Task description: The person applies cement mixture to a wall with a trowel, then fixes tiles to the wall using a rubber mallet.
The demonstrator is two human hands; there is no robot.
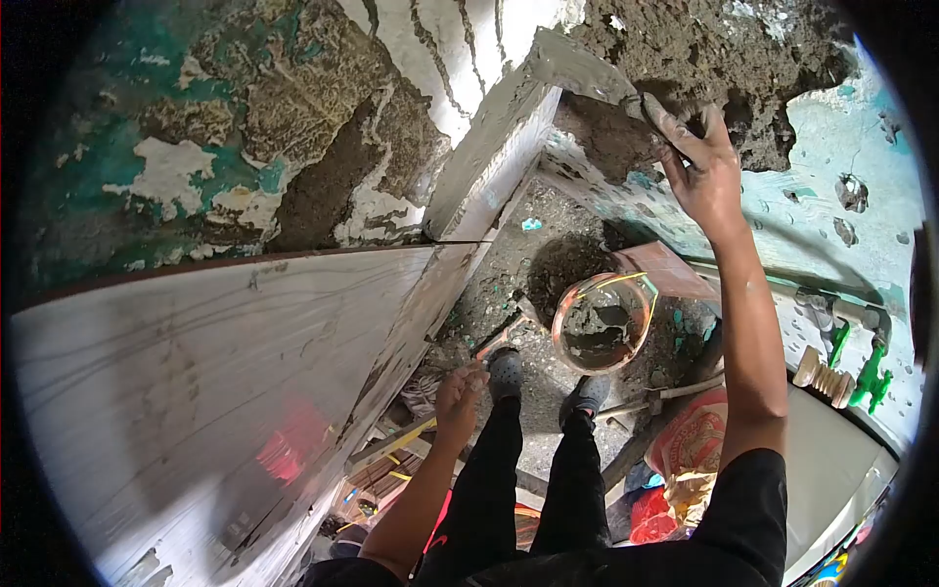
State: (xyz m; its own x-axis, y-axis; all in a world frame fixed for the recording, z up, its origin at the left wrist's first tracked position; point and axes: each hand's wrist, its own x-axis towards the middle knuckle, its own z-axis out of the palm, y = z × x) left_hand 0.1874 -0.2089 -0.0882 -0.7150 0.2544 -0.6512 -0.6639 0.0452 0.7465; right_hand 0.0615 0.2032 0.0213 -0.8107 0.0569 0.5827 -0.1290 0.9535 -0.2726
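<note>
My right hand (696, 166) is raised to the wall, its fingertips at the right end of a grey, wet-looking mortared ledge (582, 70). Its fingers are spread apart, with nothing visible held between them. From that ledge a grey mortared edge (489, 157) slopes down toward the left. My left hand (460, 396) hangs low above the floor, left of my feet, with its fingers curled together; whether something small is inside is hidden. A round bucket (604, 323) with grey mix inside stands on the floor beyond my feet.
A hammer-like tool (509, 328) lies left of the bucket. A brown tile (665, 271) sits behind it. Green-handled taps (869, 377) stick out from the right wall. Sacks (690, 435) lie at lower right. A large pale panel (215, 391) fills the left side.
</note>
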